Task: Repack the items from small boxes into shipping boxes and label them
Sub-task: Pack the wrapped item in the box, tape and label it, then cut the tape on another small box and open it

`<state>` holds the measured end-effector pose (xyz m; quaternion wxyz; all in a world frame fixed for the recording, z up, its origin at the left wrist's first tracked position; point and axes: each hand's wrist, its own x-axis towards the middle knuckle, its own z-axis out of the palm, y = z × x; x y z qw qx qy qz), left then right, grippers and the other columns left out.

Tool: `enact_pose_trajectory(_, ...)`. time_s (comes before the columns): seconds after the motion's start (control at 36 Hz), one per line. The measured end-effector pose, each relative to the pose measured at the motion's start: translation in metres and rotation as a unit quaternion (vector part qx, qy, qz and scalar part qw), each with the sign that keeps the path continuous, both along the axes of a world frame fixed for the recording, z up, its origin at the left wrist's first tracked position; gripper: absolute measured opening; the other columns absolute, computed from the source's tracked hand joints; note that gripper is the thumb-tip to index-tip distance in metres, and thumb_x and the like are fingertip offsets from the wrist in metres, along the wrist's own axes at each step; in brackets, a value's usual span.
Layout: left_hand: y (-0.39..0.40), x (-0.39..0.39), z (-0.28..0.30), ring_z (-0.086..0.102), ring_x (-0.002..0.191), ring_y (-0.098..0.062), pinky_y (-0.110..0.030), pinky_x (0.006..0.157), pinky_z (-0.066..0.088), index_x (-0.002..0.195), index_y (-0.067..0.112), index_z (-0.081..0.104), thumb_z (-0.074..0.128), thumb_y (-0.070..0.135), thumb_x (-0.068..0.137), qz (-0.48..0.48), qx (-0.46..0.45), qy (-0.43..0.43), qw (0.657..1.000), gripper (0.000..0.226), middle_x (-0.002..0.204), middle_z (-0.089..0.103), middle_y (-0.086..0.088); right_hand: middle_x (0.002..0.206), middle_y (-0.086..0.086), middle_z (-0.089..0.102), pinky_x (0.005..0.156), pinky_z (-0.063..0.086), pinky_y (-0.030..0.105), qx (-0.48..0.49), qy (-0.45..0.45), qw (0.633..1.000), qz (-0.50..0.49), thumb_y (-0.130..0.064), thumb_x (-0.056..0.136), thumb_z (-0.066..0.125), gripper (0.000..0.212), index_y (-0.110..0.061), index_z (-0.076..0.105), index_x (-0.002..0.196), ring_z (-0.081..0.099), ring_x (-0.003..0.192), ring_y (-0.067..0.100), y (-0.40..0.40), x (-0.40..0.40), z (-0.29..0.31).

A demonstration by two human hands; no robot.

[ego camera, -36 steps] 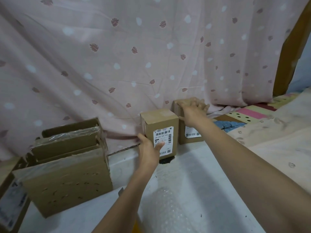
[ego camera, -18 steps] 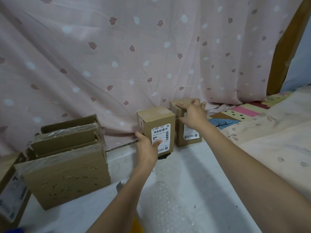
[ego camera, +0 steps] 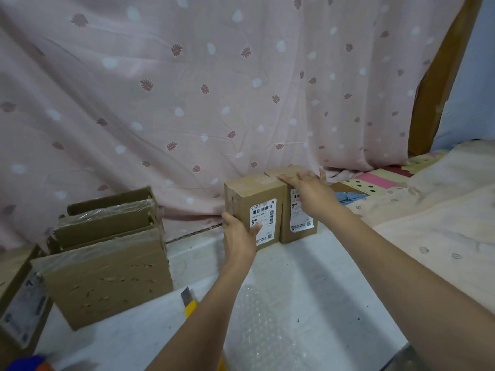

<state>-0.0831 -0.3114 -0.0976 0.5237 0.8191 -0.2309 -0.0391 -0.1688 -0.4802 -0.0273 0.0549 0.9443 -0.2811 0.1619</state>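
Observation:
Two small labelled cardboard boxes stand side by side at the back of the white table, against the pink curtain. My left hand (ego camera: pixel 239 231) grips the front left corner of the left box (ego camera: pixel 254 194), thumb on its white label. My right hand (ego camera: pixel 308 192) lies over the top and front of the right box (ego camera: pixel 300 231), fingers spread across its top; its label shows below my wrist. The two boxes touch along their sides.
Larger opened cardboard boxes (ego camera: pixel 107 274) stand at the left, another labelled one (ego camera: pixel 18 311) at the far left edge. A yellow utility knife (ego camera: pixel 189 303) and a bubble wrap sheet (ego camera: pixel 262 330) lie on the table (ego camera: pixel 308 277) near me. Patterned bedding (ego camera: pixel 428 223) lies to the right.
The right box has been drawn leftward and forward by my right hand until it touches the left box. My left hand stays on the left box.

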Motion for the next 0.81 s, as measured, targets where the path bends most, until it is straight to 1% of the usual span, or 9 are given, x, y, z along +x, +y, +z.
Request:
enact_pose_trajectory(0.06,-0.001,0.000,-0.001,0.059,0.112,-0.040,-0.054,0.088,0.052,0.120,0.008,0.032,0.078,0.030,0.085,0.005,0.007,-0.011,1.000,0.062,0.127,0.054,-0.019,0.149,0.011,0.045,0.121,0.020,0.048,-0.021,-0.001,1.000,0.003,0.014,0.083,0.058,0.100,-0.038,0.017,0.158,0.039,0.141,0.031,0.000,-0.001,-0.001)
enact_pose_trajectory(0.11,-0.001,0.001,-0.002,0.058,0.114,-0.039,-0.053,0.090,0.052,0.124,0.007,0.032,0.079,0.030,0.084,0.003,0.011,-0.016,1.000,0.066,0.128,0.052,-0.019,0.149,0.011,0.045,0.111,0.038,0.043,-0.021,-0.009,1.000,0.005,0.016,0.082,0.058,0.098,-0.033,0.021,0.158,0.043,0.137,0.031,0.000,-0.001,-0.001)
enact_pose_trajectory(0.17,-0.002,0.004,-0.003,0.056,0.117,-0.039,-0.053,0.092,0.051,0.128,0.007,0.031,0.079,0.030,0.084,-0.003,0.013,-0.019,1.000,0.068,0.130,0.051,-0.020,0.147,0.011,0.047,0.106,0.045,0.043,-0.018,-0.018,1.000,0.006,0.018,0.081,0.058,0.098,-0.032,0.024,0.157,0.047,0.133,0.033,-0.001,0.001,-0.003)
enact_pose_trajectory(0.31,-0.003,0.002,-0.003,0.054,0.117,-0.042,-0.049,0.093,0.049,0.135,0.005,0.029,0.076,0.028,0.087,-0.007,0.025,-0.024,0.999,0.071,0.137,0.036,-0.021,0.142,0.014,0.050,0.109,0.042,0.044,-0.022,-0.028,0.999,0.002,0.018,0.079,0.057,0.094,-0.029,0.028,0.156,0.046,0.133,0.033,-0.001,0.005,-0.006)
enact_pose_trajectory(0.47,-0.001,0.001,-0.002,0.048,0.123,-0.042,-0.047,0.098,0.046,0.140,0.001,0.026,0.071,0.029,0.091,-0.027,0.043,-0.009,0.999,0.072,0.142,0.031,-0.022,0.140,0.019,0.047,0.109,0.034,0.046,-0.014,-0.004,1.000,-0.025,0.014,0.081,0.055,0.086,-0.023,0.029,0.154,0.043,0.130,0.040,0.011,0.012,-0.003)
enact_pose_trajectory(0.58,0.006,0.008,0.001,0.049,0.127,-0.038,-0.044,0.100,0.046,0.141,-0.001,0.028,0.068,0.024,0.094,-0.055,0.069,-0.011,0.996,0.067,0.142,0.039,-0.021,0.141,0.022,0.047,0.114,0.028,0.049,0.027,0.011,0.999,-0.035,0.014,0.081,0.054,0.081,-0.023,0.034,0.150,0.041,0.132,0.043,0.013,0.015,0.003)
enact_pose_trajectory(0.69,0.020,0.010,0.010,0.051,0.126,-0.036,-0.042,0.099,0.047,0.150,-0.001,0.022,0.063,0.015,0.094,-0.081,0.136,-0.038,0.987,0.071,0.140,0.047,-0.020,0.132,0.016,0.054,0.111,0.028,0.050,0.050,0.014,0.998,-0.045,0.015,0.077,0.049,0.069,-0.020,0.045,0.136,0.047,0.126,0.037,0.022,0.015,0.015)
enact_pose_trajectory(0.75,0.032,0.008,0.022,0.052,0.121,-0.036,-0.041,0.095,0.047,0.144,0.000,0.034,0.060,0.017,0.095,-0.084,0.159,-0.084,0.980,0.057,0.136,0.048,-0.019,0.135,0.016,0.051,0.113,0.031,0.054,0.051,0.002,0.997,-0.053,0.012,0.077,0.050,0.074,-0.017,0.040,0.144,0.046,0.128,0.038,0.032,0.014,0.024)
enact_pose_trajectory(0.81,0.047,0.007,0.037,0.055,0.113,-0.037,-0.042,0.092,0.048,0.131,0.001,0.050,0.052,0.015,0.097,-0.094,0.170,-0.141,0.971,0.036,0.130,0.050,-0.017,0.135,0.015,0.049,0.107,0.039,0.052,0.056,-0.008,0.997,-0.048,0.006,0.081,0.051,0.072,-0.016,0.037,0.147,0.047,0.126,0.040,0.049,0.012,0.037)
